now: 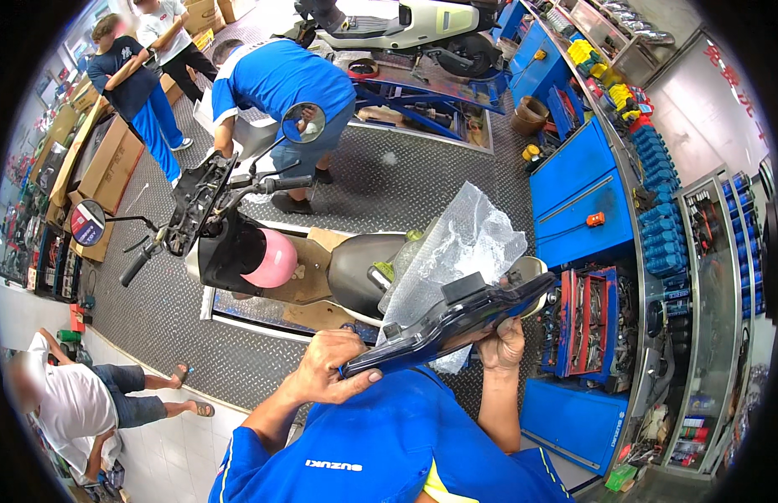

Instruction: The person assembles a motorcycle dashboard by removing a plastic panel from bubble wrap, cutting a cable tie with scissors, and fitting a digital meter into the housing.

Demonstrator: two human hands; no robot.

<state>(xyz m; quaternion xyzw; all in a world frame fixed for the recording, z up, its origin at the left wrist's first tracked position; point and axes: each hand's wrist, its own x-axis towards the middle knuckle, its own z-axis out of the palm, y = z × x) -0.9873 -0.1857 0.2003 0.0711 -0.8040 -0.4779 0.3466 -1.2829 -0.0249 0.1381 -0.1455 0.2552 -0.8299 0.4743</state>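
A long, glossy black plastic scooter part (443, 323) with a raised block on its upper side is held tilted in front of my chest. My left hand (332, 366) grips its left end, thumb along the near edge. At the other end, my right hand (500, 345) is closed on the lower edge, some fingers hidden behind it. Just beyond lies a sheet of clear bubble wrap (469, 243), draped over the rear of a scooter. The scooter's dark seat (355, 277) shows beside the wrap, and a pink helmet (272, 260) rests on the footboard area.
A co-worker in blue (288, 80) bends beside the scooter's front. Blue cabinets (582, 197) and a red tool rack (588, 323) line the right. Another scooter (406, 29) stands on a lift at the back. Bystanders stand at left, one in a white shirt (75, 394).
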